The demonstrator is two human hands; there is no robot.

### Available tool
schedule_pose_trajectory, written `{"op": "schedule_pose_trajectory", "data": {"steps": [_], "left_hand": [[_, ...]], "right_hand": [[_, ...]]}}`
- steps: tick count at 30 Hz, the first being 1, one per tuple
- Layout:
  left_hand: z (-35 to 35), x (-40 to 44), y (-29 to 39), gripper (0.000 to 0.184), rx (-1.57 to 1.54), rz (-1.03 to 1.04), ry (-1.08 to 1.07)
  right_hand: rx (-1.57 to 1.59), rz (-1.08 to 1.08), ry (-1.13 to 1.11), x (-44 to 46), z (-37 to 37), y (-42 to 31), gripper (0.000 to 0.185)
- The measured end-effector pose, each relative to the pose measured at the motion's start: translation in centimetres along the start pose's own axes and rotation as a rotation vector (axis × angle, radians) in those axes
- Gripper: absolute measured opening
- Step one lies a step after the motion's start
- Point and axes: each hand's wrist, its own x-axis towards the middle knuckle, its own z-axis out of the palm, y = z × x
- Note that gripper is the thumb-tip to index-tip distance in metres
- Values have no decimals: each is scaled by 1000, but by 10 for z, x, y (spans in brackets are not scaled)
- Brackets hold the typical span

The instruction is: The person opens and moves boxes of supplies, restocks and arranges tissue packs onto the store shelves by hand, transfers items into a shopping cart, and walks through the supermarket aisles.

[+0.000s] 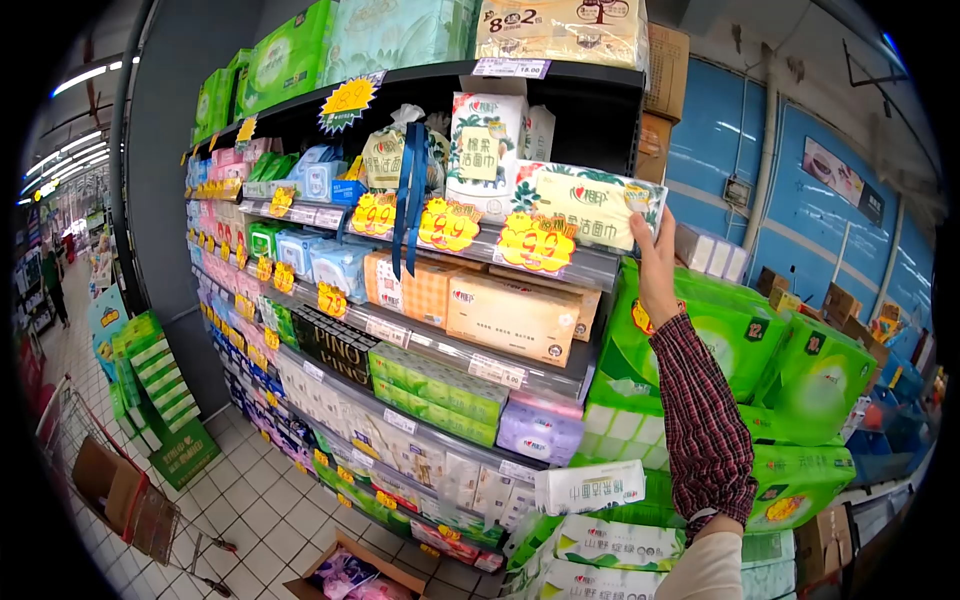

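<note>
A shop aisle with a pale tiled floor runs beside dark metal shelves filled with paper goods, and a light-blue wall stands behind at the right. The right hand, reaching up from a red-and-black checked sleeve, holds a cream-and-white rectangular soft pack with leafy print by its right end, thumb on the front face. This pack lies lengthwise at shelf level, behind a yellow starburst price tag and just right of an upright white pack with a cream label. Green plastic-wrapped multipacks are stacked below the hand. The left hand is out of view, so its state cannot be told.
</note>
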Motion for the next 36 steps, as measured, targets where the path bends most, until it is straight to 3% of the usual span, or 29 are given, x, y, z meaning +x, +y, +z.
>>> {"op": "schedule_pose_trajectory", "data": {"steps": [2, 5, 6, 7, 9, 13, 16, 17, 19, 21, 27, 30, 36], "left_hand": [[-6, -4, 31, 43, 127, 29, -38], [9, 7, 5, 41, 189, 181, -32], [22, 18, -24, 37, 102, 2, -50], [25, 15, -26, 37, 102, -6, -58], [31, 13, -28, 33, 300, 249, 33], [15, -16, 52, 38, 309, 291, -25], [22, -12, 43, 39, 364, 361, 56], [19, -13, 61, 39, 354, 356, 70], [12, -13, 92, 35, 313, 157, -76], [21, -5, 67, 33, 382, 264, 17], [-1, -30, 146, 38, 333, 62, -46], [41, -3, 34, 38, 79, 100, -1], [33, -9, 22, 37, -69, 9, -22]], "right_hand": [[-54, -19, -22, -1, 7, 3, 74], [-226, 2, 33, -4, 14, 6, 79], [-275, 0, 23, -6, 15, 2, 84], [-279, 10, 24, -8, 16, -2, 84], [-361, 13, 25, -11, 18, -7, 83], [-462, 28, -9, -10, 22, -19, 84], [-509, 6, -28, -7, 22, -15, 81], [-504, 13, -38, -7, 22, -17, 80], [-509, 9, -61, -3, 19, -11, 79], [-471, -3, -100, 4, 15, 0, 78], [-302, 90, -143, 8, 21, -7, 76], [-247, 84, -164, 4, 26, -14, 75], [-334, 62, -82, -6, 25, -20, 81]]}}
